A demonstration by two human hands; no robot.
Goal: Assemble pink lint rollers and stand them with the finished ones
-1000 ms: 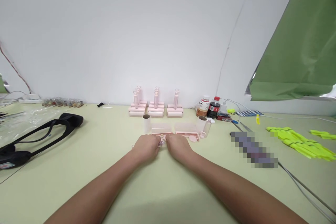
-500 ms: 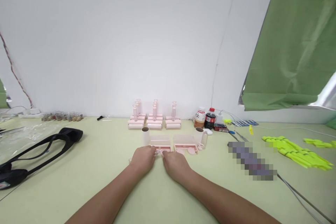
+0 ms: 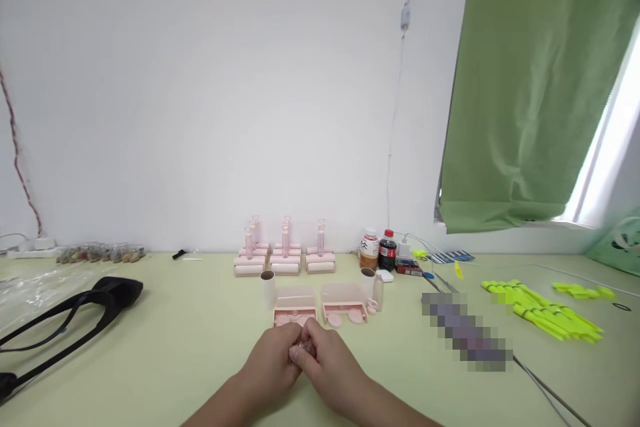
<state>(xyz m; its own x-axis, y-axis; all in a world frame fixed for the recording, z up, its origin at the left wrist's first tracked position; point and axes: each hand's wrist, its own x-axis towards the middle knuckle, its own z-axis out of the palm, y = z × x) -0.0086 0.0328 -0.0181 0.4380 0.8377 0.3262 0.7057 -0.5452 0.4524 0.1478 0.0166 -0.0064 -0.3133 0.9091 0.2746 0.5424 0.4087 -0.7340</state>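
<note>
My left hand and my right hand are brought together low in the middle of the head view, fingers curled. Between them shows a bit of a small, pinkish translucent piece; the fingers cover most of it, so its kind is unclear. Just beyond the hands lie two open pink cases, the left case partly behind my fingers and the right case with round pink discs at its front. A white sticky-paper roll stands at the left case, another roll by the right one.
Several pink lint rollers with upright handles stand along the wall. Right of them are a brown drink bottle and a cola bottle. A black strapped device lies left; yellow-green strips and a blurred-out object lie right.
My hands have drawn back from the left case and come together around the small translucent piece. The view has tilted up and turned slightly right.
</note>
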